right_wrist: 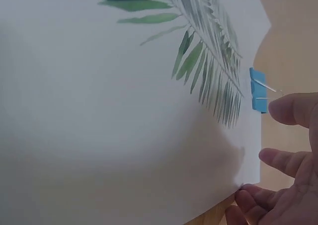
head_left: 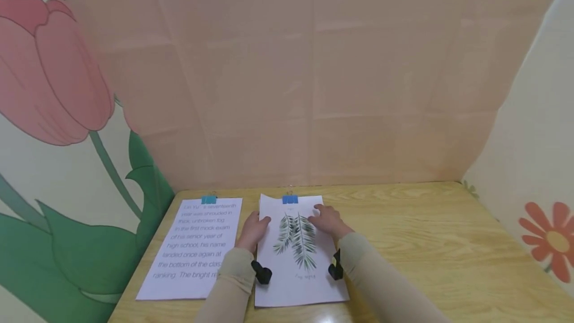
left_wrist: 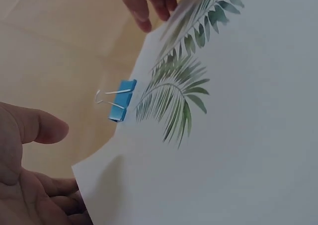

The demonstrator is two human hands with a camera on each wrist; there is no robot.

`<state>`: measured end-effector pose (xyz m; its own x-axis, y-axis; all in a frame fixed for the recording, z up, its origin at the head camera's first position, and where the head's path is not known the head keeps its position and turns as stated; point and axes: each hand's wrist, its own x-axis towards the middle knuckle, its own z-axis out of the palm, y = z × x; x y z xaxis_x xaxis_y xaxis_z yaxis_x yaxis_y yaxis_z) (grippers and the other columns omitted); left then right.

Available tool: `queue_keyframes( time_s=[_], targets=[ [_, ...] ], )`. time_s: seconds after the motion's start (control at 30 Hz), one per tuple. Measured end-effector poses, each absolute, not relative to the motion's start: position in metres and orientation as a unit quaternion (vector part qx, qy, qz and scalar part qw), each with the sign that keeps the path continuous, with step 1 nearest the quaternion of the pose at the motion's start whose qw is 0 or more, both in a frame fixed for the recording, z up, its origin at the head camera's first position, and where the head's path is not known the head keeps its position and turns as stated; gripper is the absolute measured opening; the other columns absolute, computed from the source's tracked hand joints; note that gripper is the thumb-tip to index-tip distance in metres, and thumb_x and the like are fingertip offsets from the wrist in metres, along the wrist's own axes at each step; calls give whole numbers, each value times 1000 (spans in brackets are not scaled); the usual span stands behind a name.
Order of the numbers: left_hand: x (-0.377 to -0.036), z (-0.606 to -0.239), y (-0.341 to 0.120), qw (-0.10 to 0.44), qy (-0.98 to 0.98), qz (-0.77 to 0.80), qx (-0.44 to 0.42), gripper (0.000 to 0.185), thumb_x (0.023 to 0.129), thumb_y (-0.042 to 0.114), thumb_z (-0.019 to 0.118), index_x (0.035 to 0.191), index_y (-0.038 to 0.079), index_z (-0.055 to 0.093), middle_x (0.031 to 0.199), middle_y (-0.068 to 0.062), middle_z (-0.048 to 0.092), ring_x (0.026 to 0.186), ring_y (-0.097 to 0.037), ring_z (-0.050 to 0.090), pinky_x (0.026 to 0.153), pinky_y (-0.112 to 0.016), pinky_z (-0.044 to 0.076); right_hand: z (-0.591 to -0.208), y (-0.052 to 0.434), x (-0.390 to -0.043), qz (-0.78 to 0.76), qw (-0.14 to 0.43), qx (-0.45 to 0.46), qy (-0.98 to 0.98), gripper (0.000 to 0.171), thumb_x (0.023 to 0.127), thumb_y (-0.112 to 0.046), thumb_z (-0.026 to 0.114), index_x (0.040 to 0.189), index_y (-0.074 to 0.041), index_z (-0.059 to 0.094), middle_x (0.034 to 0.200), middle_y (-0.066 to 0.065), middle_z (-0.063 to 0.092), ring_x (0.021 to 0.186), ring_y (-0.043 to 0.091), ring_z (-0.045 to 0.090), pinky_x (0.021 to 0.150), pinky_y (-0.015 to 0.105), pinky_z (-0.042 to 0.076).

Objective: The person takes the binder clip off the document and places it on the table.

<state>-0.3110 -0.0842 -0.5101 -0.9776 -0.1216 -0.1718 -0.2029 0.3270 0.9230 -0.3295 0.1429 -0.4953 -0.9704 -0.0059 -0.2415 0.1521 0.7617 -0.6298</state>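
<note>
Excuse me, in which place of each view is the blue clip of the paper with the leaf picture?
Head: the blue clip is below the picture's centre, on the far edge of the paper.
Left wrist: left of centre, about mid-height.
Right wrist: towards the right edge, about mid-height.
Shared landmark: the printed green leaves, below the clip in the head view, right of it in the left wrist view, left in the right wrist view.

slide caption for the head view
Left hand and right hand at opposite edges of a leaf print, text sheet alongside.
</note>
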Motion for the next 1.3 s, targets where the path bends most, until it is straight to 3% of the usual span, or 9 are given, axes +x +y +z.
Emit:
queue_keyframes(
  time_s=[0.23,0.47,0.77,0.87,1.1,1.3],
  targets=[
    [-314,-510,-87,-1,860,506,-62,37,97,5,55,130,-13,57,117,-27,63,108,-40,61,93,-54,50,-505,144,-335,-294,112,40,948,58,99,-29,64,148,0,51,149,31,44,137,51,39,111,66,31],
    [-317,-515,-86,-6,858,505,-96,34,93,0,57,125,-11,60,122,-27,63,116,-40,59,100,-54,48,-506,143,-336,-276,112,34,954,60,100,-30,63,150,-1,49,154,30,38,141,51,34,112,66,30],
    [-315,-518,-86,-18,840,535,-89,12,92,-3,57,103,-3,61,99,-17,63,92,-31,58,81,-45,51,-498,144,-334,-281,88,16,956,59,100,-29,63,150,-1,49,154,32,38,140,53,34,112,67,30],
    [-312,-517,-84,-17,830,550,-89,10,93,-1,58,102,-1,61,102,-17,64,93,-31,58,81,-44,51,-494,145,-335,-278,71,-2,958,58,100,-28,62,149,1,49,152,33,39,140,53,35,112,66,30],
    [-307,-510,-77,-14,812,575,-102,17,96,1,58,113,-2,62,128,-26,62,118,-38,59,97,-53,50,-485,144,-336,-297,64,2,953,61,100,-28,63,151,0,46,155,31,36,142,53,33,112,67,29],
    [-303,-509,-75,-8,797,594,-105,7,98,1,56,104,2,59,133,-25,61,121,-38,58,97,-52,50,-479,144,-336,-300,42,5,953,61,100,-28,63,151,0,46,156,31,36,143,53,32,113,67,29]
  ],
)
